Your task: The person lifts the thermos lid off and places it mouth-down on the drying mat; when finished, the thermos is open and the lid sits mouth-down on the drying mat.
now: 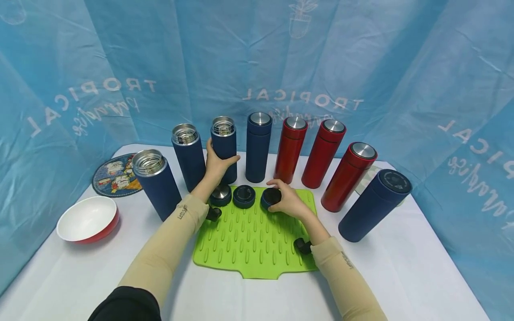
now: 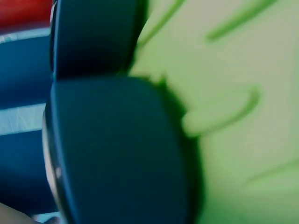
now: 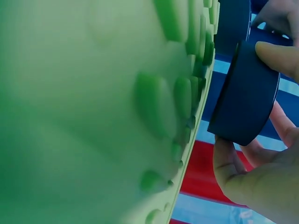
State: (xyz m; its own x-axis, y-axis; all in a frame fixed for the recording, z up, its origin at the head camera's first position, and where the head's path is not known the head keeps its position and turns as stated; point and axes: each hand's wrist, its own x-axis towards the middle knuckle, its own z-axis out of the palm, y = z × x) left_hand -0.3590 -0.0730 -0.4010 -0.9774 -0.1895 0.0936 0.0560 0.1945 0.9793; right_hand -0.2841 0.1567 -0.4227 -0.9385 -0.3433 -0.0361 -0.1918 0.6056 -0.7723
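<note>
My left hand [image 1: 218, 164] is wrapped round a dark blue thermos bottle [image 1: 223, 140], which stands lidless behind the green mat with its steel neck showing. In my right hand [image 1: 290, 201], thumb and fingers pinch a dark blue bottle lid [image 1: 271, 198] over the mat's back edge; the right wrist view shows this lid [image 3: 247, 95] tilted between the fingertips. Two more lids sit on the mat by the left forearm: a silver-topped lid [image 1: 220, 195] and a lid with its dark face up [image 1: 244, 196]. The left wrist view shows a lid [image 2: 117, 149] up close.
The green mat [image 1: 250, 240] lies centrally. Two lidless blue bottles [image 1: 188, 154] stand left. A capped blue bottle [image 1: 258, 149] and three red bottles [image 1: 290, 151] stand behind and right; another blue bottle [image 1: 373, 207] stands far right. A bowl [image 1: 86, 218] and patterned placemat [image 1: 116, 176] lie left.
</note>
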